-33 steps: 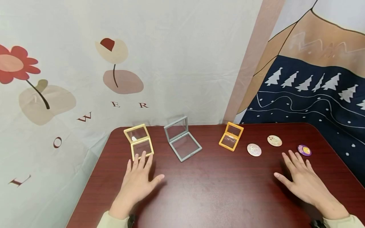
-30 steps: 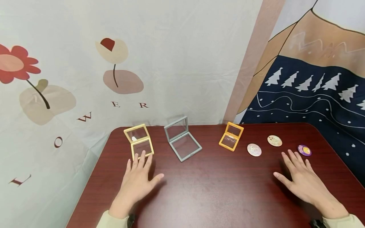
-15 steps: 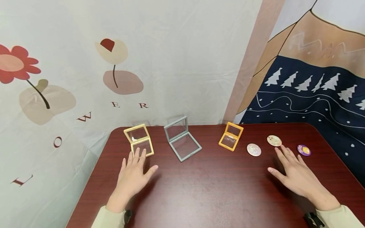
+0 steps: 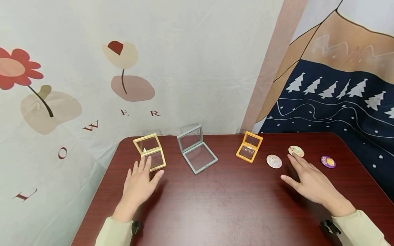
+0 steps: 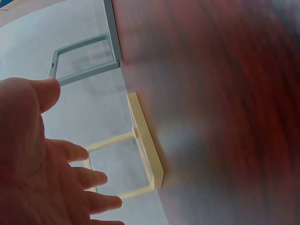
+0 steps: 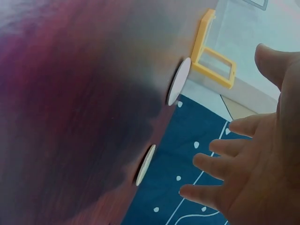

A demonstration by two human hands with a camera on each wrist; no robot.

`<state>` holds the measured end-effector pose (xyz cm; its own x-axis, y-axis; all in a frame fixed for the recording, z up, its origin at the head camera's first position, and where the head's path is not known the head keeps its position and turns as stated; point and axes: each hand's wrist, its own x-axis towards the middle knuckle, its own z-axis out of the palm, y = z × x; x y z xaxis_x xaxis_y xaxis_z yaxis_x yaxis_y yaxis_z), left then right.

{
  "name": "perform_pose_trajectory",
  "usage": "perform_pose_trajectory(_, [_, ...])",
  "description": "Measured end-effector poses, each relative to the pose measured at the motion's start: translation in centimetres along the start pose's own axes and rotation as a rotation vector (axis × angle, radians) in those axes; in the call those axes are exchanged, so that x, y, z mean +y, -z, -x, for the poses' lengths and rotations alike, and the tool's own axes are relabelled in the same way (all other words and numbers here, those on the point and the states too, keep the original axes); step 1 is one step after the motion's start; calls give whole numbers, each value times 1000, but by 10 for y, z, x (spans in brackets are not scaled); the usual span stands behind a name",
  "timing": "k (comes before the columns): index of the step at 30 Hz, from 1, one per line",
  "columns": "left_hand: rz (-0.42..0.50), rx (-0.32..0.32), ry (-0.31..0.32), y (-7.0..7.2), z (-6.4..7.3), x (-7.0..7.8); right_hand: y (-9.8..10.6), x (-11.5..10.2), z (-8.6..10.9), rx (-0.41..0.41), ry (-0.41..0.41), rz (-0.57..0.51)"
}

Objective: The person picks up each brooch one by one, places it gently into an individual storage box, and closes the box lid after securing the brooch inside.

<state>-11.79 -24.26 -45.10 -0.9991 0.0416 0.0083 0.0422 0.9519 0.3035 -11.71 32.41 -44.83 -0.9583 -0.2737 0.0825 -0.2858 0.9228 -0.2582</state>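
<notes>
My left hand (image 4: 138,182) reaches with spread, fairly straight fingers over the near edge of a pale yellow hinged case (image 4: 152,151). That case stands unfolded, with clear film in both halves; the fingers cover its lower left corner in the head view. My right hand (image 4: 311,182) is stretched out palm down, holding nothing. Its fingertips overlap the near rim of a cream round badge (image 4: 296,150) in the head view. In the right wrist view the right fingers (image 6: 213,164) appear raised above the tabletop. A pinkish-white round badge (image 4: 274,161) lies just left of them, a purple-and-yellow one (image 4: 328,162) to the right.
A larger grey hinged case (image 4: 193,147) stands unfolded right of the yellow one. Farther right is a small orange case (image 4: 250,147), also unfolded. All lie toward the back of the dark red wooden table (image 4: 221,205), close to a printed cloth backdrop (image 4: 215,68).
Both hands have shifted left and slightly farther up the table. The right fingertips have come from near the purple badge to the cream badge. Cases and badges have stayed in place.
</notes>
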Motion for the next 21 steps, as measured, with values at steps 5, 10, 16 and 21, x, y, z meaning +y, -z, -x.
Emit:
perform_pose_trajectory(5, [25, 6, 26, 2, -4, -4, 0, -3, -10, 2, 9, -4])
perform_pose_trajectory(10, [68, 5, 57, 4, -8, -6, -1, -4, -18, 12, 0, -1])
perform_pose_trajectory(16, [76, 0, 85, 2, -13, -11, -4, -4, -31, -17, -25, 4])
perform_pose_trajectory(21, [72, -7, 101, 2, -19, -20, -7, -3, -41, -48, -44, 5])
